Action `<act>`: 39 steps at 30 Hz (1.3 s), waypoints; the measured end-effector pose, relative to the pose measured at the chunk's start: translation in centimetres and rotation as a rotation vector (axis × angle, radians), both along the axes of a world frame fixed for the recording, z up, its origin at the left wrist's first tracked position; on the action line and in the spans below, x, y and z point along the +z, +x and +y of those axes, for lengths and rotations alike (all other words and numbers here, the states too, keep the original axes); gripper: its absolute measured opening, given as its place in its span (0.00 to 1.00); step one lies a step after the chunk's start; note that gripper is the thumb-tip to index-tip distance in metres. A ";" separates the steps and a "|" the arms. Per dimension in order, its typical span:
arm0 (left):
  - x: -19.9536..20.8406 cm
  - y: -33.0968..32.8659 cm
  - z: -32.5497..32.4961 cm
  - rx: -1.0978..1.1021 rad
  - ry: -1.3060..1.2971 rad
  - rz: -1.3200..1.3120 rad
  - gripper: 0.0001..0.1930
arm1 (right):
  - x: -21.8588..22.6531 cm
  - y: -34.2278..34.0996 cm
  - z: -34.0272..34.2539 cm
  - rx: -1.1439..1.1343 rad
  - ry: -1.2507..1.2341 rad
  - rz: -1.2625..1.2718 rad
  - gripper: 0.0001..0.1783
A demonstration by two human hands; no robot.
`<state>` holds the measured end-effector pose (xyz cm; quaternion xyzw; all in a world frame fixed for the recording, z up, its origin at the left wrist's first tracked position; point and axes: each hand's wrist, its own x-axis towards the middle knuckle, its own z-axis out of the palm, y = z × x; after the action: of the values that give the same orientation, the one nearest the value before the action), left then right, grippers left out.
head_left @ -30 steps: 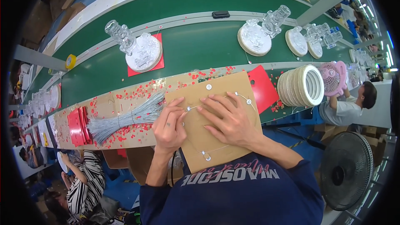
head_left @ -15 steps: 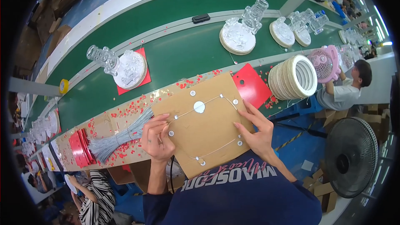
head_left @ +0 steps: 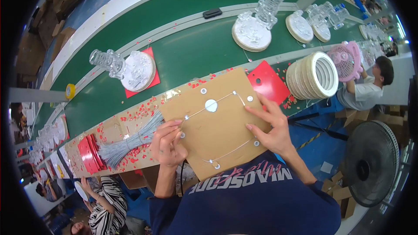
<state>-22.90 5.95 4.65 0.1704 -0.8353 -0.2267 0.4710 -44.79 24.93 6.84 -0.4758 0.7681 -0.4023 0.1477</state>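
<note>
A brown cardboard panel [head_left: 217,141] lies tilted before me, its lower edge against my shirt. A thin white cord [head_left: 198,110] runs across its upper part, through small white clips and over a round white patch [head_left: 211,105]. Another thin cord [head_left: 233,151] crosses the lower part, and several round white eyelets sit near the edges. My left hand [head_left: 168,144] is closed at the panel's left edge, its fingertips pinching the upper cord's left end. My right hand [head_left: 275,128] rests on the right side, thumb and fingers apart, the index fingertip touching the cord's right end.
A bundle of grey wire ties [head_left: 126,144] and red sheets [head_left: 90,153] lie left on the bench, among red confetti. White rings [head_left: 311,76] stand right, beside a red sheet [head_left: 267,82]. Clear glass-like pieces on round bases [head_left: 252,34] line the green surface. A large fan [head_left: 370,164] stands right.
The cord's right end stretch has gone from a long curve to a shorter, straighter piece under my right index finger. My left hand keeps its pinch. The view has shifted slightly.
</note>
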 end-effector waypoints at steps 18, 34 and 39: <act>3.6 -0.1 1.0 0.355 0.208 -0.402 0.29 | 0.4 3.3 -13.7 0.175 0.228 0.553 0.32; 4.1 0.8 -1.0 0.205 -0.246 -0.774 0.08 | 0.3 2.1 -11.2 0.388 -0.224 0.012 0.11; 2.9 0.6 -1.6 0.039 -0.355 -0.591 0.08 | 0.1 1.1 -11.9 0.377 -0.224 -0.039 0.08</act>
<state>-22.32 4.39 7.50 0.1599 -0.9586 -0.0097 0.2353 -43.70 13.02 6.94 -0.6164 0.6133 -0.4594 0.1815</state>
